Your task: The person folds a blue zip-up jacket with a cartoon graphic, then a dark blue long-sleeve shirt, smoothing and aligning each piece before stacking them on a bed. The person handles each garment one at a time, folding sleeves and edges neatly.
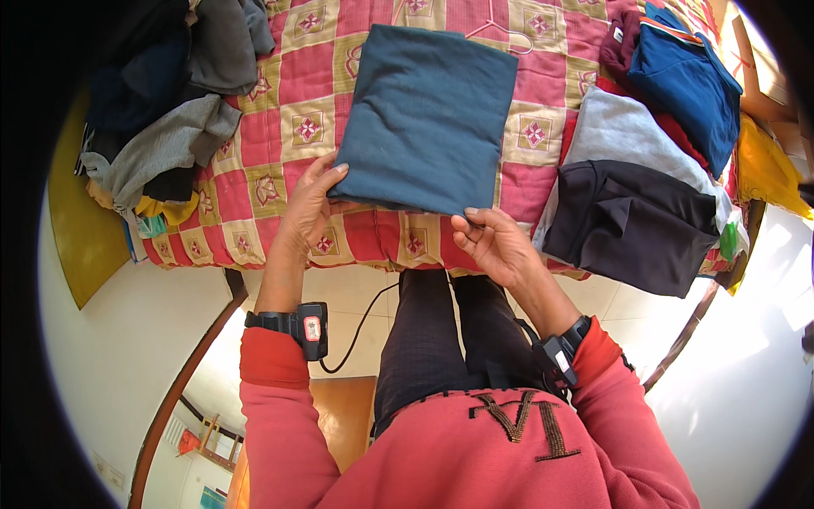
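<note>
A dark teal garment (428, 119), folded into a flat square, lies on the patterned bed cover (288, 81) in front of me. My left hand (314, 197) grips its near left corner, thumb on top and fingers underneath. At the near right corner, my right hand (494, 242) pinches the edge between thumb and forefinger, the other fingers curled. Which kind of garment it is cannot be made out from the folded cloth. Part of a pink hanger (509, 38) sticks out from behind its far edge.
On the left is a loose heap of clothes, with a grey garment (174, 140) nearest. To the right lie folded clothes: a black one (632, 225), a light grey one (632, 136) and a blue one (682, 81). A black cable (365, 327) hangs below the bed edge.
</note>
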{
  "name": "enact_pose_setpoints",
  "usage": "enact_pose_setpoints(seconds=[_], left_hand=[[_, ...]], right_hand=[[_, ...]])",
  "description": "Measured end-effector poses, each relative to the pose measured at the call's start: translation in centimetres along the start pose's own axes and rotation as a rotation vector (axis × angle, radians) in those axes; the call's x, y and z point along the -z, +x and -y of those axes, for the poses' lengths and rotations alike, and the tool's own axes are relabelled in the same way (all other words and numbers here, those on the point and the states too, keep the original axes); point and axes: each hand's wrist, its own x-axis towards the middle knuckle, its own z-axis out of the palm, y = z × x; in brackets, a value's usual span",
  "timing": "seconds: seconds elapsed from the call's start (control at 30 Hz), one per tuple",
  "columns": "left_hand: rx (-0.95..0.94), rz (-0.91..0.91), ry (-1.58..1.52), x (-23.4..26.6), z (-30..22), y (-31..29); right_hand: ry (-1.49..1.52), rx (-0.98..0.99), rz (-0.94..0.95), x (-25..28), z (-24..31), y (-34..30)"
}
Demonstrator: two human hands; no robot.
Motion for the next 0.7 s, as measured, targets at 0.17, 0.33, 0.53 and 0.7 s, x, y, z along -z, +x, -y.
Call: enact_pose_setpoints(seconds=[0.17,0.33,0.53,0.7], left_hand=[[0.058,-0.212,-0.375,-1.3,6.0,-0.7],[0.211,-0.039,-0.455,-6.2,11.3,-5.0],[0.145,0.077,-0.607,-10.2,10.8,-3.9],[0.181,-0.005,-0.452,-9.3,11.1,-3.6]], right_hand=[[-0.029,-0.02,-0.076,0.0,-1.0,0.7],[-0.027,-0.015,-0.075,0.3,-1.2,0.9],[-0.039,-0.021,-0.068,0.7,-1.2,1.3],[-0.059,-0.027,-0.118,0.9,-1.4,1.7]])
